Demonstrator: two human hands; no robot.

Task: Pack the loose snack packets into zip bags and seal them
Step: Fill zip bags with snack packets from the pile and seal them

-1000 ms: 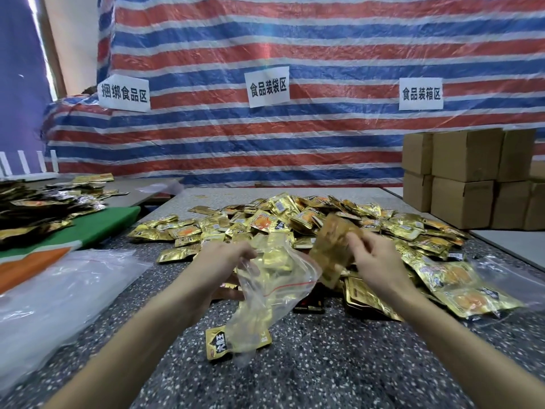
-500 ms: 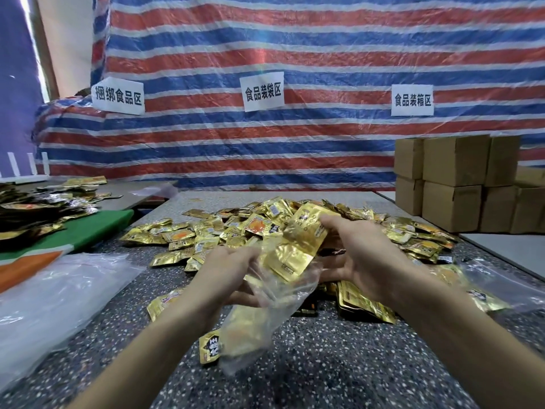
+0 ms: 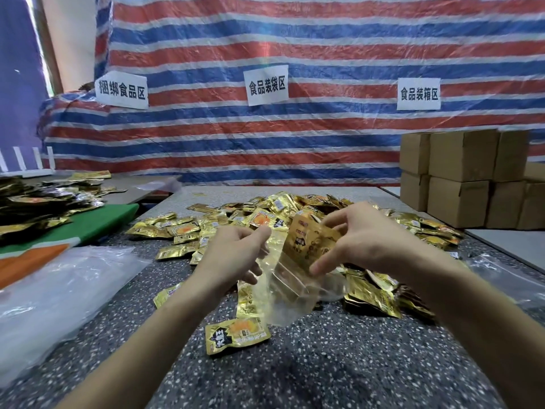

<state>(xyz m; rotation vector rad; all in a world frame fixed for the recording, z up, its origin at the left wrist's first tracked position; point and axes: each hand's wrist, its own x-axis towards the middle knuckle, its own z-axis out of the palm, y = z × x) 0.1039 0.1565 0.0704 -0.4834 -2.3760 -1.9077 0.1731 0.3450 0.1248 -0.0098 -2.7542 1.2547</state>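
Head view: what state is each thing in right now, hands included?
zip bag: open at the mouth, held up.
left hand: pinches the bag's rim.
right hand: grips a bundle of packets.
bundle of packets: lower end in the bag's mouth.
loose packets: heaped on the table, unpacked.
cardboard boxes: closed, stacked.

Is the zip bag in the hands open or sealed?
Open: left hand holds the zip bag mouth apart; right hand holds gold packets partly inside.
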